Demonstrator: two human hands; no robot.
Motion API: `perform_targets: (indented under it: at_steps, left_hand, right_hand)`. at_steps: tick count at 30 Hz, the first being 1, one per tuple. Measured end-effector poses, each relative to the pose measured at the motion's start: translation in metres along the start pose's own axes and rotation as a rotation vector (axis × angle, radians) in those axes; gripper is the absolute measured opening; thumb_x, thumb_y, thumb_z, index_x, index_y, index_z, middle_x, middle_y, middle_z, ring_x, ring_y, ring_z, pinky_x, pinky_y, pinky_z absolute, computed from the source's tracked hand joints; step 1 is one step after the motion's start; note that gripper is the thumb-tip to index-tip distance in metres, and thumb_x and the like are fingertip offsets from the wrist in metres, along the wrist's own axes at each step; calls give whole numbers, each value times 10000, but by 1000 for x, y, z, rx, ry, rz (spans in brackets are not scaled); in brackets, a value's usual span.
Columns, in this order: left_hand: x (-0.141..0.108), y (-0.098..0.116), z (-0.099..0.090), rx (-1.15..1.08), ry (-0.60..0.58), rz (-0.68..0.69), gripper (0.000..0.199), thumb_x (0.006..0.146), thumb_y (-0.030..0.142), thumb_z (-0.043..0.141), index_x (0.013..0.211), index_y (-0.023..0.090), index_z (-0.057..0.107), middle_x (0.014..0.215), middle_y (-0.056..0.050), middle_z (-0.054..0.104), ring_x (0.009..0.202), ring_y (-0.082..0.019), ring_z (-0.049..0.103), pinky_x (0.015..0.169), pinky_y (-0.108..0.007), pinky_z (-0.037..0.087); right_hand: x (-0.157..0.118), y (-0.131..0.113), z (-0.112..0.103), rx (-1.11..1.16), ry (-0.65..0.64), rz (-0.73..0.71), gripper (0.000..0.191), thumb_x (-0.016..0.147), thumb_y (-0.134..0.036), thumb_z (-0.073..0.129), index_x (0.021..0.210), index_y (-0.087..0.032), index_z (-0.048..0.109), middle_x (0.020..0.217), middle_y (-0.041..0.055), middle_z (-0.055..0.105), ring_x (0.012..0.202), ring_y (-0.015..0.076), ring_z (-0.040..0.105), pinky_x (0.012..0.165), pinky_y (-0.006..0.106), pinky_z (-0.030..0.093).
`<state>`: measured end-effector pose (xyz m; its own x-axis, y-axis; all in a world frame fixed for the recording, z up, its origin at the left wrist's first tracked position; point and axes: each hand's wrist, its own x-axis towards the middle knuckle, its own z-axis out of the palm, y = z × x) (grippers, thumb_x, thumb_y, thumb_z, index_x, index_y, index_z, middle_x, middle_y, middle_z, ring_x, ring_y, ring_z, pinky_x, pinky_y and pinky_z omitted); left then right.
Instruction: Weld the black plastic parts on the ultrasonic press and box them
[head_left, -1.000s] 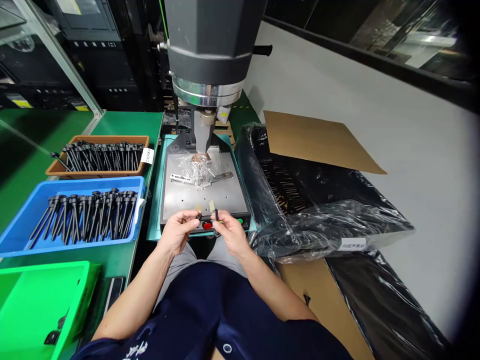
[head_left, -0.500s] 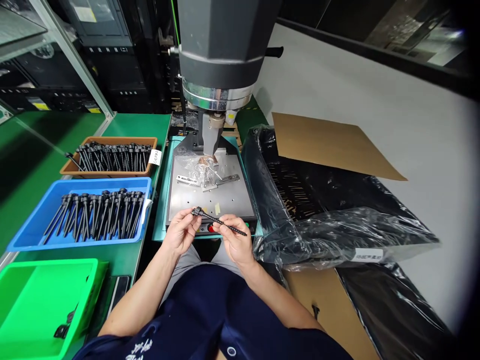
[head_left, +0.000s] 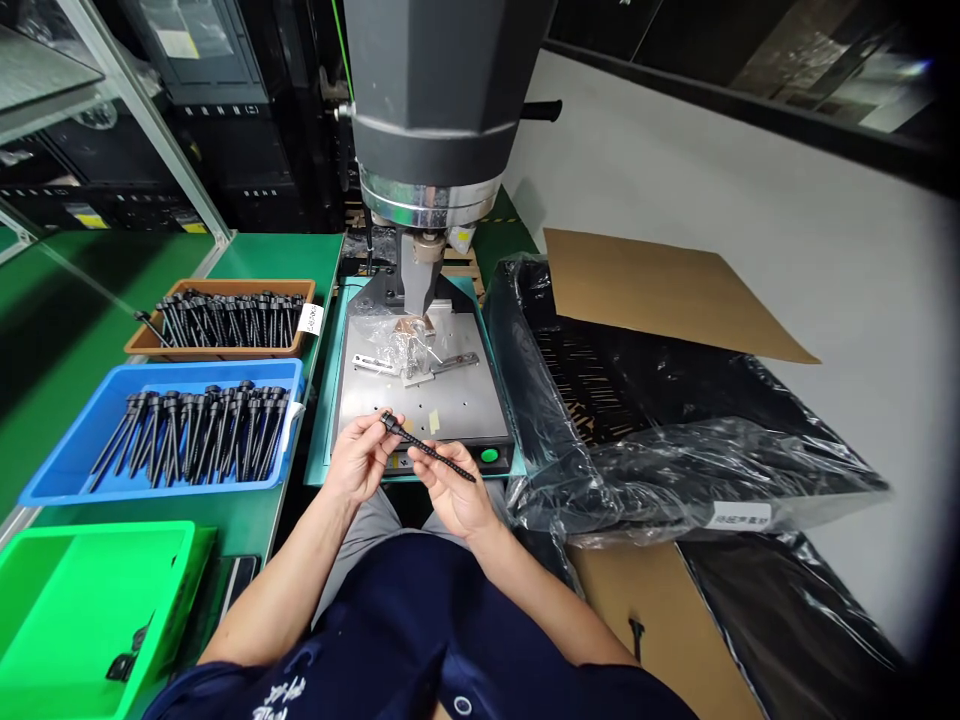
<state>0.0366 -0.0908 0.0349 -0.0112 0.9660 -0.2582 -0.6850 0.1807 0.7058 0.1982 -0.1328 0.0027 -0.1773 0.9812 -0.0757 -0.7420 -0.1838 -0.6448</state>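
Observation:
A black ribbed rod with a thick head (head_left: 439, 459) is held slantwise in front of the press base, its head to the left. My left hand (head_left: 358, 458) is closed on the head, pinching it between thumb and fingertips. Around the ribbed shaft, the fingers of my right hand (head_left: 456, 492) are closed, with the thin tip sticking out past them. Beyond both hands stands a press (head_left: 442, 90), its metal horn (head_left: 421, 275) above a small fixture (head_left: 414, 345) wrapped in clear film on a steel plate (head_left: 367, 400).
To the left, a blue tray (head_left: 45, 485) and a brown tray (head_left: 217, 352) hold many similar rods. A green bin (head_left: 67, 570) contains a few small black parts. At right stands a plastic-lined box (head_left: 540, 420) of rods with cardboard (head_left: 675, 290) on it. A green button (head_left: 489, 455) is on the press base.
My right hand has slid a little left and down along the rod, which now slopes more steeply. The green button has come into view. My left hand keeps its hold on the head.

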Motion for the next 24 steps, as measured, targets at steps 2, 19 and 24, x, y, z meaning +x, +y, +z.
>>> perform_targets:
  at_steps: [2,19,24]
  left_hand:
    - [-1,7,2,38,23,44,289,584,245,887,797,149,718,898,-57,731,881,-194,709,724,-244,584]
    - [-2,14,-8,428,-20,24,277,513,249,910,685,123,733,984,-112,711,844,-230,687,765,-384,575]
    - [-1,20,-8,487,-99,10,225,525,219,899,665,138,742,875,-96,709,803,-221,681,701,-345,561]
  right_hand:
    - [-2,-12,-10,-47,-219,118,485,649,-433,860,1070,-296,662,1091,27,684,990,227,684,797,383,577]
    - [9,-13,-28,-951,-284,83,359,956,-446,478,1136,-182,642,656,-20,552,535,86,421,498,216,333]
    - [8,-18,-28,-593,-316,380,472,872,-553,569,1099,-143,624,600,-41,516,431,62,304,418,219,227]
